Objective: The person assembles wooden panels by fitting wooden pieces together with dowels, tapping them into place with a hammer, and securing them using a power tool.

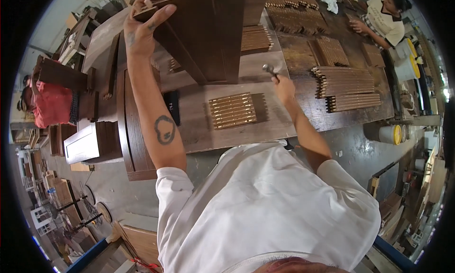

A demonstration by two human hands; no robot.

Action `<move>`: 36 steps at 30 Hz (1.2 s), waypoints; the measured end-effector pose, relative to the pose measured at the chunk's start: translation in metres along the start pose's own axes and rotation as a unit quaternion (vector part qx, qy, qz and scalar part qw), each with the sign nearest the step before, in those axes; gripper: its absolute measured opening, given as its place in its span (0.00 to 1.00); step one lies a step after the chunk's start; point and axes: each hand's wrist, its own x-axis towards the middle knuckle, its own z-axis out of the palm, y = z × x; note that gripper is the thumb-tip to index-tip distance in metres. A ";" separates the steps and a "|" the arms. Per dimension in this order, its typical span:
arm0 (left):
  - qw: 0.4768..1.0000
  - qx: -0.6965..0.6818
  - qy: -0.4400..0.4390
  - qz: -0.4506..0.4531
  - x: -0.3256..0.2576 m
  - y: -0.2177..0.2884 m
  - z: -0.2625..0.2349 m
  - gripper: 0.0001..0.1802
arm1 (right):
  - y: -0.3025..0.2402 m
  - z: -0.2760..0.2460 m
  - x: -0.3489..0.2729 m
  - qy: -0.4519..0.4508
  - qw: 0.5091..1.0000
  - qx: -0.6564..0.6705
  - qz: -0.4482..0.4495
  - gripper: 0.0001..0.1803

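A dark brown wooden panel stands upright on the workbench in front of me. My left hand is closed round its upper left corner, thumb on the near side and fingers partly hidden behind the edge. Pale wooden pegs show along the panel's top. Low over the bench, to the right of the panel, my right hand is wrapped round the handle of a hammer, its metal head pointing away from me. Nearer to me lies a small stack of brown wooden strips with light ends, touched by neither hand.
Stacked brown strips cover parts of the darker table at right, where a co-worker handles pieces. Another person in red stands at far left. Beside my left forearm lie a long panel and a black flat object.
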 end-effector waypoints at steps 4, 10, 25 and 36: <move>0.998 -0.056 0.032 -0.016 -0.004 -0.002 0.011 0.23 | 0.014 0.035 -0.019 0.102 0.984 -0.073 -0.127 0.11; 0.998 -0.020 0.050 0.018 0.002 -0.003 0.012 0.21 | -0.025 0.048 0.000 -0.242 0.938 0.137 -0.208 0.13; 0.996 -0.005 0.085 -0.032 0.001 0.003 0.011 0.25 | -0.042 0.032 0.021 -0.231 0.942 0.226 -0.095 0.18; 0.989 -0.033 0.125 -0.066 -0.019 0.020 0.052 0.22 | -0.124 -0.259 0.047 0.076 0.822 0.496 -0.270 0.18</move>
